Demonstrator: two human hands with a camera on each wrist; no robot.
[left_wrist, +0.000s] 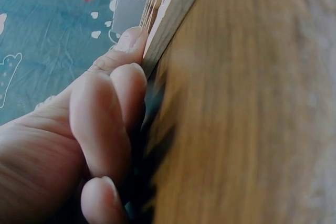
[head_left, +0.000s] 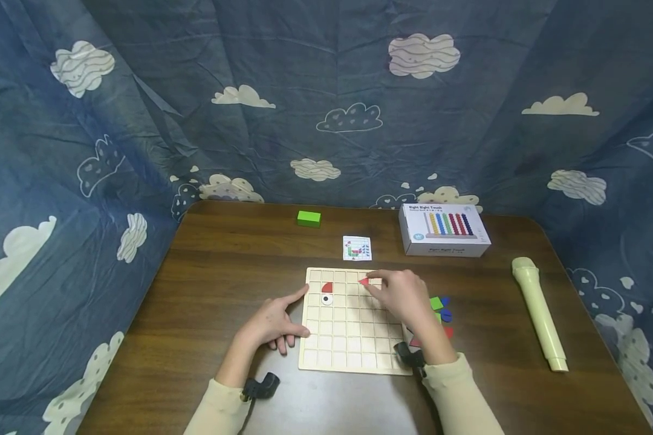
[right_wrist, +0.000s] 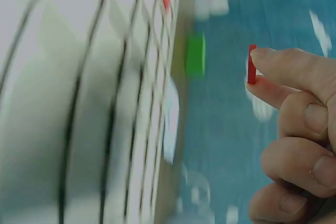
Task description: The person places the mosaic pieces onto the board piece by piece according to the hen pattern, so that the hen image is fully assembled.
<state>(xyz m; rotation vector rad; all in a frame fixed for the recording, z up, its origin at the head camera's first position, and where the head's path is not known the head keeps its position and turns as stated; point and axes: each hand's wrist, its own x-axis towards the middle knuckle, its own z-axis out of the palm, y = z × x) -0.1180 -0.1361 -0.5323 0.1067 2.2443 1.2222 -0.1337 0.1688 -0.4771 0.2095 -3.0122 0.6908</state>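
Observation:
A pale wooden grid board [head_left: 354,320] lies on the table. In its upper left squares are a red quarter-circle piece [head_left: 327,287] and a white disc with a black dot [head_left: 327,299]. My left hand [head_left: 266,320] rests at the board's left edge, thumb and index finger spread along it; the left wrist view shows the thumb [left_wrist: 128,40] against the edge. Above the board's upper right part, my right hand [head_left: 405,296] pinches a small red triangular piece [head_left: 364,281] between thumb and index finger. The right wrist view shows this thin red piece [right_wrist: 252,64] edge-on, clear of the board.
Several green, blue and red pieces [head_left: 435,303] lie right of the board, partly behind the right forearm. Beyond the board are a pattern card [head_left: 357,248], a green block [head_left: 309,219] and a white box [head_left: 444,229]. A cream-coloured microphone-shaped stick [head_left: 541,314] lies far right.

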